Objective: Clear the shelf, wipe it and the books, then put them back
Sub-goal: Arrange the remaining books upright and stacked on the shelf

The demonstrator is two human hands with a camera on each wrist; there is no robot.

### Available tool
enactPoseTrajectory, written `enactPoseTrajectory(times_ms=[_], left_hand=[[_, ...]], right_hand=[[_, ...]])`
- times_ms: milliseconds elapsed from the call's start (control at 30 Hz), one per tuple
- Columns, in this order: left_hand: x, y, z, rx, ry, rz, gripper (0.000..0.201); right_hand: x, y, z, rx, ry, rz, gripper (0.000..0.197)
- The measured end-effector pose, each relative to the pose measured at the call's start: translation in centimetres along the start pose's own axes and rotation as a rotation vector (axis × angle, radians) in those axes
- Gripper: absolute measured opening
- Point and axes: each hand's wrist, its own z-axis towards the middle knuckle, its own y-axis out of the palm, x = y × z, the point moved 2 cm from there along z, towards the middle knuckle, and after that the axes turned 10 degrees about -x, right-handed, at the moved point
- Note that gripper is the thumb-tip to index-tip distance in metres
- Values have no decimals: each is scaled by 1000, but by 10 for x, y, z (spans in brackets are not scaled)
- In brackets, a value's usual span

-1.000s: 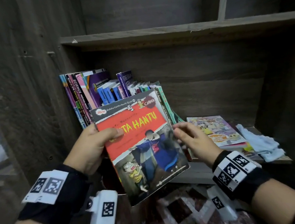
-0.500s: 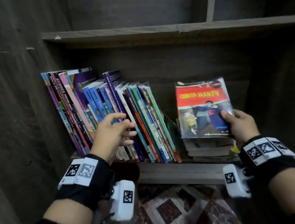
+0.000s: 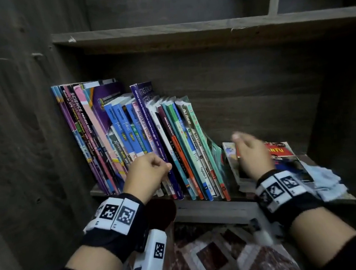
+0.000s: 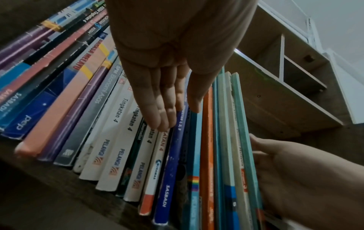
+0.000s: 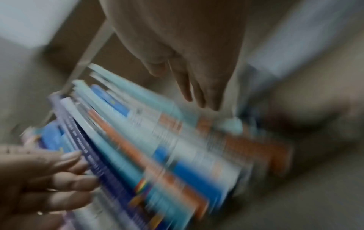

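Observation:
A row of upright books (image 3: pixel 151 137) leans left on the dark wooden shelf (image 3: pixel 211 209). My left hand (image 3: pixel 165 168) rests its straight fingers on the spines near a dark blue book (image 4: pixel 173 147), thumb on the other side. The red comic book (image 3: pixel 281 150) lies flat on top of a low stack (image 3: pixel 244 185) at the right. My right hand (image 3: pixel 244 144) is blurred and empty, with its fingers extended just right of the last teal book (image 4: pixel 244 124). A pale blue cloth (image 3: pixel 327 180) lies on the stack's right end.
The upper shelf board (image 3: pixel 185 29) hangs over the books. The cabinet's side walls (image 3: pixel 32 126) close the bay on both sides. A patterned mat (image 3: pixel 216 260) covers the floor below the shelf's front edge.
My right hand laid the red comic flat on the right stack, let go and swung left toward the leaning row. My left hand moved onto the spines.

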Motion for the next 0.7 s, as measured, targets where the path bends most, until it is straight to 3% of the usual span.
enactPoseTrajectory(times_ms=[67,167,367,533,700], left_hand=[[-2,0,3,14,-7,78,25],[-6,1,8,14,-21,101,29],[-11,0,12,13,-9,105,34],[-7,-14,11,-70,31,163,20],[-8,-25,10,-114,25,140,18]], right_hand=[[-4,37,-5,-220,165,272,52],[-6,57,-5,-291,318,424,58],[-12,55,-5,-261,376,682,52],[-1,61,11,-248,343,854,41],[7,90,22,-331,296,949,59]])
